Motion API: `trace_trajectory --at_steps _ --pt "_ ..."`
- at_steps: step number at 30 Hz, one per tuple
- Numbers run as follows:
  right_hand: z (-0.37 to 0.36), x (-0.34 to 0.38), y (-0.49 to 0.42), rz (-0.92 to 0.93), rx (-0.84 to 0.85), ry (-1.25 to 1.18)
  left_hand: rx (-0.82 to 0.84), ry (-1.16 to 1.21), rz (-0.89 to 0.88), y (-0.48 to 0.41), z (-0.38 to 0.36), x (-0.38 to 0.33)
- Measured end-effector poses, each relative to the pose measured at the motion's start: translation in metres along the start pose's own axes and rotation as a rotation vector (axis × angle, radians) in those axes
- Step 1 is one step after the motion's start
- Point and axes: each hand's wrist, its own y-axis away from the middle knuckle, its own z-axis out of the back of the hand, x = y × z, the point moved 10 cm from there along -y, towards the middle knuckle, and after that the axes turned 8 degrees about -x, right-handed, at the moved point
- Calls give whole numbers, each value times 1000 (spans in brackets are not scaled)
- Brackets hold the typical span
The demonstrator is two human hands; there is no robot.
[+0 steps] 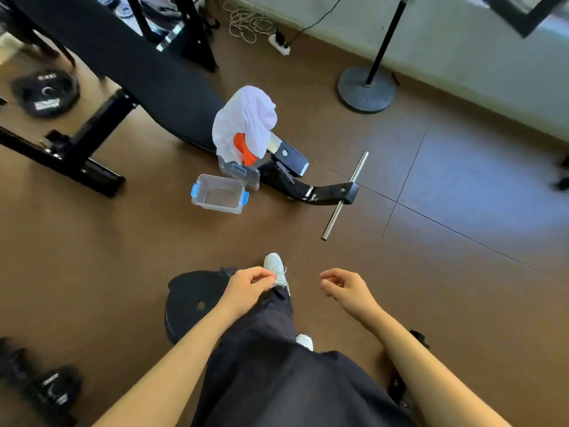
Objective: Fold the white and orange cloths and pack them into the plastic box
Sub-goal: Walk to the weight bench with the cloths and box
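White cloth (243,118) hangs bunched over the end of the bench (138,72), well ahead of the fingers of both hands. One orange cloth (243,147) is mostly hidden under it, with only a strip showing. One clear box (212,206) stands open on the floor (431,272) just below the cloths. Its lid (241,175) leans behind it, the top edge covered by cloth. Bare floor lies between fingers and box, and spreads wide beyond the right fingers. Left hand (246,288) and right hand (345,288) hang loosely curled, grasping nothing. One plate (191,303) lies just left of the left fingers, partly hidden by the arm.
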Motion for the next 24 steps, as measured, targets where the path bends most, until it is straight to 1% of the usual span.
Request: trace_trajectory --at_steps 3,6,9,13,17,21,24 --pt "-5 43 -50 -16 63 51 -12 13 -20 -57 17 -33" --pt "-13 90 -105 8 141 137 -43 29 -25 -110 46 -59" --pt "-9 143 -166 57 152 196 -66 32 -15 -162 76 -82" --pt "-2 216 -244 64 150 146 -133 70 30 -224 120 -109" --pt "-9 272 -340 102 162 97 -198 73 93 -294 154 -123" --pt "-29 309 -457 94 156 80 -273 85 140 -377 187 -138" --pt "-44 321 -546 46 125 54 -277 82 185 -449 203 -146"
